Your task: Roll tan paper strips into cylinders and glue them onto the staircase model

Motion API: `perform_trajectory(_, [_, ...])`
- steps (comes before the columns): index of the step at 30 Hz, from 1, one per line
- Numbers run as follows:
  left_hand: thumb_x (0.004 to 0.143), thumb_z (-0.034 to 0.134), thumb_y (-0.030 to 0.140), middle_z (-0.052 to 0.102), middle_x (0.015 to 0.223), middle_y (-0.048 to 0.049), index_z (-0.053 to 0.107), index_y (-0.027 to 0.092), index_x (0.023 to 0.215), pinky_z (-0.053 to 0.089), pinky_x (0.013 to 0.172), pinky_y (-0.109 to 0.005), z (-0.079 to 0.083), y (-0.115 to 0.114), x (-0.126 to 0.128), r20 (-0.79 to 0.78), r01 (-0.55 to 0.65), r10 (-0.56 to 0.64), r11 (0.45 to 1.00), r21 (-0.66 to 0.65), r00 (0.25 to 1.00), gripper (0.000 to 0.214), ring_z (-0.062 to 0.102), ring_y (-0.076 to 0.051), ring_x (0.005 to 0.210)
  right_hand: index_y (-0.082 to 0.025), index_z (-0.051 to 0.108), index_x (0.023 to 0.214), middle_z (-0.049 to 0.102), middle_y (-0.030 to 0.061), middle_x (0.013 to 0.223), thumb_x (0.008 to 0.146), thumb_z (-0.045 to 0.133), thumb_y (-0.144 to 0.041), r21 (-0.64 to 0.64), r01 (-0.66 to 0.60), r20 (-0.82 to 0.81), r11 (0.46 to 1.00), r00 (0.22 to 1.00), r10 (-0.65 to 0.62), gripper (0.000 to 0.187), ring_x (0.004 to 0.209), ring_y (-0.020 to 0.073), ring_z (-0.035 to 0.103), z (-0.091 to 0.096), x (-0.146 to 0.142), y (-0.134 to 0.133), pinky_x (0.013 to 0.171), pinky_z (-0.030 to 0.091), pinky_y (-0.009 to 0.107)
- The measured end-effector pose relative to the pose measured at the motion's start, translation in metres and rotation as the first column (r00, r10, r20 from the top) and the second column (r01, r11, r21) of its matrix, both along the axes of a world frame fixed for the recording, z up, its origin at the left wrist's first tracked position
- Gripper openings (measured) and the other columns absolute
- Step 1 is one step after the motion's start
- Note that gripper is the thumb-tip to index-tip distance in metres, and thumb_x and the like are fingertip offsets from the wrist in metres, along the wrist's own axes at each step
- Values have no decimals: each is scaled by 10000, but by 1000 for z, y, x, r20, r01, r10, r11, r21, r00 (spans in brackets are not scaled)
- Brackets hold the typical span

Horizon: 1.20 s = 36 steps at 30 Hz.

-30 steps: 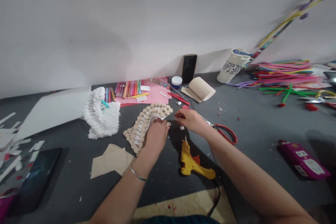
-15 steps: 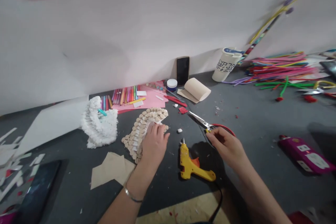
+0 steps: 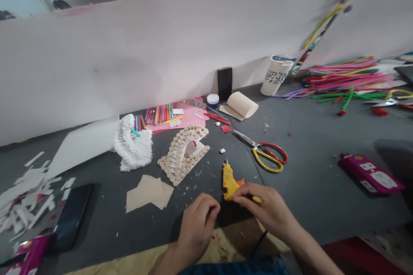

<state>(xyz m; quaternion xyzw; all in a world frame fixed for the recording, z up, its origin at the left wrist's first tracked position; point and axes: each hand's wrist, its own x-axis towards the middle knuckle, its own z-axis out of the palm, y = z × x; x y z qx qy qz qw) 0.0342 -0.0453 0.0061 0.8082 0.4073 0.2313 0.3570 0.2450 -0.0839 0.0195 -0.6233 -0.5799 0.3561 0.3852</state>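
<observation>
With your right hand's [image 3: 266,206] grip closed over the handle [image 3: 257,199] of the yellow glue gun [image 3: 229,182] on the worktop [image 3: 309,184], and your left hand [image 3: 198,221] loosely curled, contents impossible to tell, you'd best keep the nozzle [image 3: 226,161] pointed away from both.

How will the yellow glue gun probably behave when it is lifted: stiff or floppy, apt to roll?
The glue gun is probably stiff, as its body looks like hard plastic. A dark cord, seemingly its own, runs below the right hand and may tug. Rolling seems unlikely: it lies on its side, orange trigger jutting out.
</observation>
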Motion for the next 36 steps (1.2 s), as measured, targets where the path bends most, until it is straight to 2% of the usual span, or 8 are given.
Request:
perform_trajectory(2, [941, 482, 346, 612, 755, -26, 592, 192, 766, 445, 630, -245, 5, -3, 0, 121, -97, 125, 972, -212, 985, 258, 571, -138, 690, -245, 721, 759, 750, 7, 759, 869, 560, -353, -19, -31, -36, 999, 999, 31, 223, 709, 165, 688, 3, -18, 1, 663, 507, 247])
perform_trajectory(6, [857, 596, 461, 589, 650, 7, 643, 166, 842, 377, 501, -206, 6, -4, 5, 341, -128, 428, 760, -638, 837, 300, 498, -95, 536, -213, 721, 864, 741, 30, 789, 916, 474, -313, -45, 35, -113, 998, 993, -40, 272, 732, 162, 680, 1, -44, 4, 678, 510, 257])
perform_trajectory(9, [807, 677, 445, 638, 731, -17, 696, 153, 877, 372, 504, -194, 4, -7, 4, 414, -84, 541, 675, -733, 732, 301, 519, -82, 568, -203, 707, 962, 748, 47, 907, 913, 492, -300, -25, 34, -182, 999, 983, -38, 240, 835, 172, 685, -4, -55, 2, 776, 524, 291])
perform_trajectory(13, [788, 709, 411, 630, 655, -15, 736, 144, 883, 386, 522, -201, 0, -16, -2, 418, -63, 532, 669, -740, 736, 285, 528, -92, 572, -213, 696, 1027, 748, 46, 947, 875, 557, -287, -23, 65, -235, 998, 970, -69, 219, 837, 173, 689, -9, -65, -9, 770, 538, 302])
perform_trajectory(18, [832, 646, 414, 683, 729, -38, 749, 167, 908, 431, 538, -219, -11, -26, -14, 368, -104, 400, 782, -614, 839, 278, 579, -118, 593, -231, 708, 849, 745, 16, 832, 844, 617, -252, 18, 141, -90, 990, 986, -138, 94, 762, 163, 681, -15, -68, -22, 700, 520, 267])
perform_trajectory(25, [920, 539, 301, 712, 863, -34, 733, 235, 902, 507, 731, -249, -21, -44, -31, 198, -81, 110, 985, -150, 974, 205, 664, -161, 819, -211, 618, 768, 643, 47, 729, 923, 463, -172, 214, -184, 459, 959, 886, 68, 222, 679, 172, 569, -22, -67, -43, 621, 401, 281])
perform_trajectory(29, [937, 512, 271, 710, 846, -23, 708, 235, 887, 512, 690, -233, -19, -47, -37, 186, -97, 101, 995, -33, 977, 206, 670, -148, 783, -207, 554, 793, 610, 52, 753, 921, 421, -163, 177, -264, 549, 948, 826, 127, 190, 688, 181, 541, -15, -65, -42, 636, 383, 288])
perform_trajectory(36, [958, 458, 424, 653, 1256, -120, 590, 210, 1247, 468, 984, -456, -27, -2, -82, -107, -288, 347, 886, 364, 932, 383, 596, -281, 1177, -237, 417, 637, 480, 0, 571, 975, 330, -355, 280, 127, 548, 952, 793, -267, 368, 542, 161, 461, -28, -5, -23, 550, 332, 281])
